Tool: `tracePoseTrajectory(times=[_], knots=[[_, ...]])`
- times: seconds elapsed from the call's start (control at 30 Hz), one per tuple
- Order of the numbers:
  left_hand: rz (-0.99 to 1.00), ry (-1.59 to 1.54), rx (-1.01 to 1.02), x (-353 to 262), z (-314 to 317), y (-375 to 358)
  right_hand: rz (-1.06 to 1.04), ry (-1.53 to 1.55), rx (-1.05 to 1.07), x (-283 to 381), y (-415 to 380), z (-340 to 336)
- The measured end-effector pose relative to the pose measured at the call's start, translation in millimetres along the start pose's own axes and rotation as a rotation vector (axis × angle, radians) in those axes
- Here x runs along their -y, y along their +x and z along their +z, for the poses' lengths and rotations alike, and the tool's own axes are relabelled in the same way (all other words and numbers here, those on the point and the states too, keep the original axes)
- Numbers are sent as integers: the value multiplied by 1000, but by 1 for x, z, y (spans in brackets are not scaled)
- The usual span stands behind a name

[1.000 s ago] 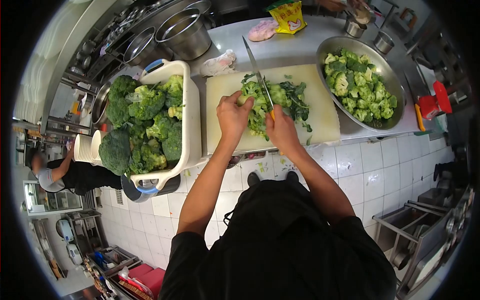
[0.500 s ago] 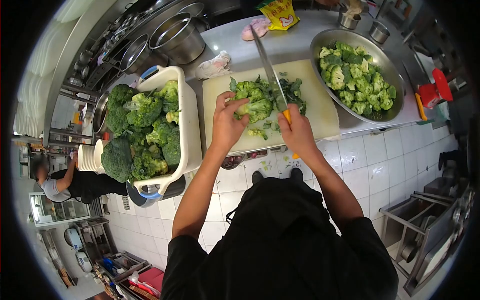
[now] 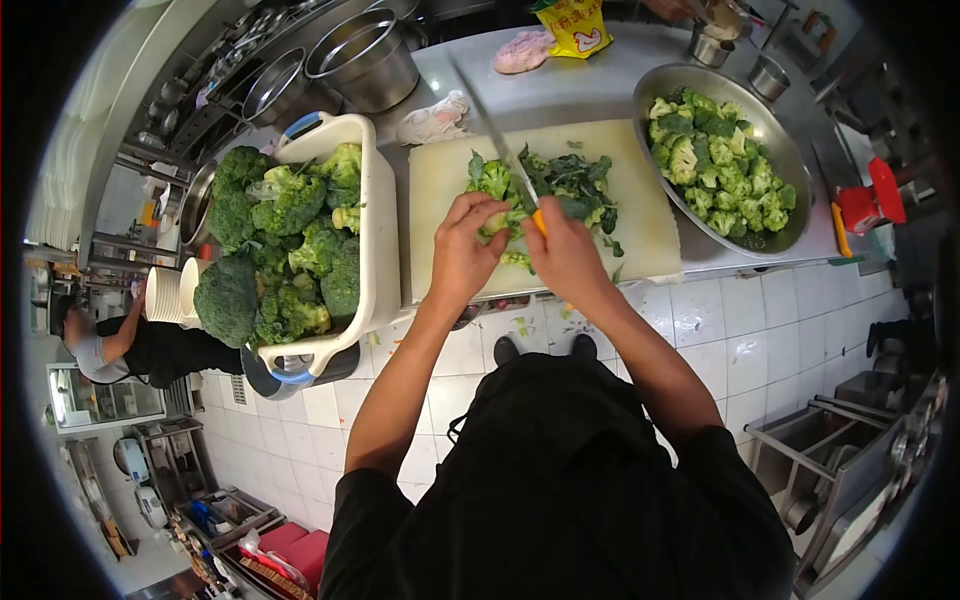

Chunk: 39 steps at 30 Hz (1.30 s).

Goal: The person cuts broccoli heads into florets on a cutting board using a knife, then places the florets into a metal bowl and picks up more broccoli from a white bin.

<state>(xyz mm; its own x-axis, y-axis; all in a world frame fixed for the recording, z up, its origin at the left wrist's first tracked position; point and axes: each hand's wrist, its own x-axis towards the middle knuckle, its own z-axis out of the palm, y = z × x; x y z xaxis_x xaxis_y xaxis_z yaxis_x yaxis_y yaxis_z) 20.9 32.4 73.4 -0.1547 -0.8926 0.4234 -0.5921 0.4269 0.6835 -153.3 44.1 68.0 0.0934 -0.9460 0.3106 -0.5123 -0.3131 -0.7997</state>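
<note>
Bare cutting board [image 3: 647, 225] leaves passage toward the steel bowl [image 3: 768, 125]; the slanting knife [image 3: 500, 140] bars the middle; the tub's tall wall [image 3: 381, 220] blocks the left.

Over the last half second, the right hand [image 3: 570, 252] moved left, closing up on the left hand [image 3: 463, 252], and carried the knife [image 3: 498, 138] with it. The blade slanted further left: its tip, earlier seen against the pink bundle [image 3: 523, 52], stood out nearer the white cloth [image 3: 437, 118]. The left hand's fingers, spread before, drew together, and less broccoli [image 3: 490, 178] showed beside them. Just right of the blade, dark leaves [image 3: 575, 178] showed where bright florets had a second earlier.
</note>
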Motion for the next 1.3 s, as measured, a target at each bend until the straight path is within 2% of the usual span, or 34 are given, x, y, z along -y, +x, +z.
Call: tracePoseTrajectory(times=[0.07, 0.17, 0.27, 0.47, 0.57, 0.77, 0.87, 1.0, 1.1, 1.2, 1.3], knots=[[20, -5, 5, 2, 1, -3, 36, -39, 87, -13, -1, 14], [16, -8, 6, 2, 0, -4, 52, -7, 75, -10, -4, 12], [9, -21, 36, 0, -3, -3, 192, 78, 138, -20, 0, 6], [11, -1, 72, 0, -6, 2, 249, 38, 10, -24, 8, -15], [3, 21, 73, -7, -1, 6, 292, 53, 28, -23, 13, -22], [-139, 72, 10, 0, 4, 15, 96, 69, -203, -17, 9, -15], [-167, 88, 6, 1, 2, 18, 73, 122, -254, 2, 8, -14], [-90, 82, -28, 11, 5, 17, 71, 47, -144, -22, -4, 28], [-208, 41, 7, 7, 3, 19, 108, -41, 1, -43, -6, 44], [-60, 74, -27, 14, 4, 17, 149, -24, 59, -40, -3, 31], [-57, 108, 5, 12, 1, 18, 413, 236, 205, -44, 11, 10]])
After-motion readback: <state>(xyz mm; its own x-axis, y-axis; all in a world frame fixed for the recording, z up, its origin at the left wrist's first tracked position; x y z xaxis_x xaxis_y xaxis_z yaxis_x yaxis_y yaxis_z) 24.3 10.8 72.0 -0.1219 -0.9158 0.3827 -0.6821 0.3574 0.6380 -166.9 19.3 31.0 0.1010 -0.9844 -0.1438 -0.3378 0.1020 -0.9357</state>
